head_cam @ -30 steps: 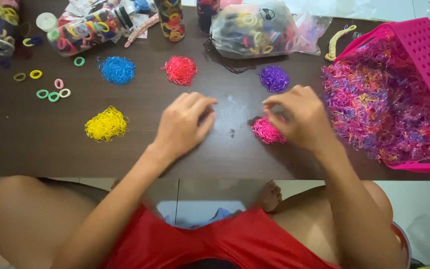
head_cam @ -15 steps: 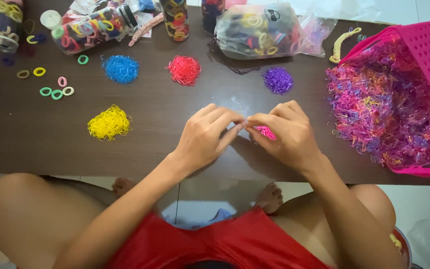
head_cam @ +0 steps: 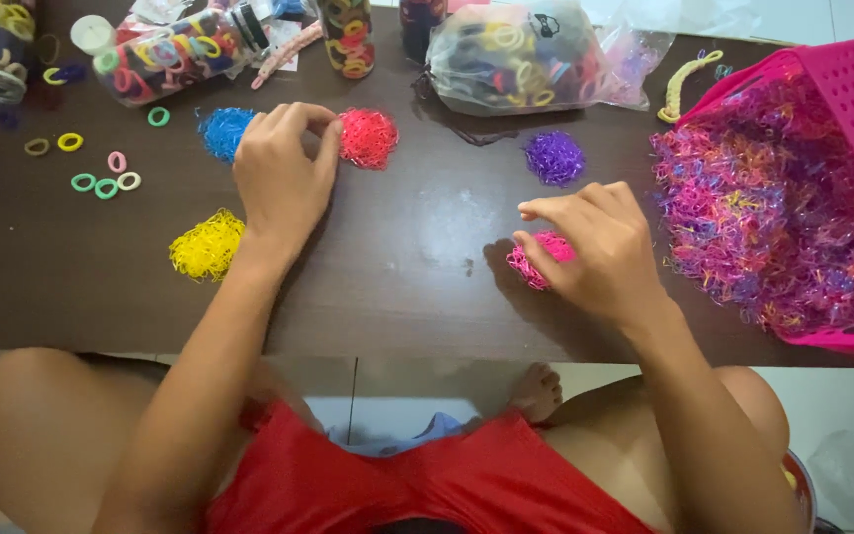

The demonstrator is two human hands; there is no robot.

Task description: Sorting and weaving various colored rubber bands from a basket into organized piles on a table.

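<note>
Left hand (head_cam: 284, 173), fingers pinched, touches the red band pile (head_cam: 368, 137) at upper centre; right hand (head_cam: 600, 247), fingers curled, rests on the pink pile (head_cam: 536, 259) mid-tabletop (head_cam: 417, 237)

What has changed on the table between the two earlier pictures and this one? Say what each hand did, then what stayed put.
The left hand left the pink pile of small elastic bands, where both hands had met, and went up-left; its fingertips now touch the red pile. The right hand stayed at the pink pile. The blue, yellow and purple piles and the pink basket did not move.
</note>
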